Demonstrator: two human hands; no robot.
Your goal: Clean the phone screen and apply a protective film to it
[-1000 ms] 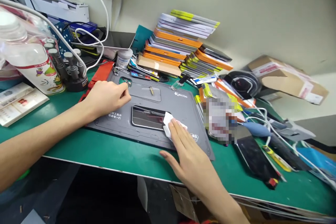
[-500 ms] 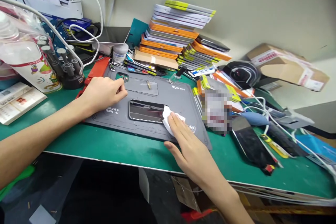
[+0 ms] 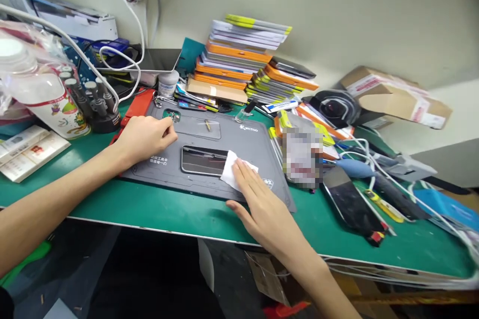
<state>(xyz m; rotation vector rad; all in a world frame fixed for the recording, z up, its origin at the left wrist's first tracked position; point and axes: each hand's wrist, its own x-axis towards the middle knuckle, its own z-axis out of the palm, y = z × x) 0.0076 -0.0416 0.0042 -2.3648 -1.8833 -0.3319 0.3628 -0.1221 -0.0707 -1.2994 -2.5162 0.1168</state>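
A smartphone (image 3: 200,161) with a dark, glossy screen lies face up on a grey work mat (image 3: 209,189). My right hand (image 3: 258,197) presses a white wipe (image 3: 231,165) over the phone's right end; its fingers lie flat on the wipe and the thumb points out to the left. To the left of the phone, my left hand (image 3: 147,134) rests on the mat, closed with curled fingers. Whatever it may hold is hidden. Behind the phone, a small brass-coloured piece (image 3: 208,124) lies in the mat's outlined recess.
Stacked orange and grey boxes (image 3: 235,60) rise at the back. A small bottle with a black cap (image 3: 245,111) stands on the mat. Screwdrivers (image 3: 99,104) stand in a holder at left. At right lie a dark screen (image 3: 350,204), a yellow cutter (image 3: 383,205) and cables.
My right hand has slid the wipe a little to the left along the phone's screen. The left hand stays closed in place. The whole view has shifted slightly.
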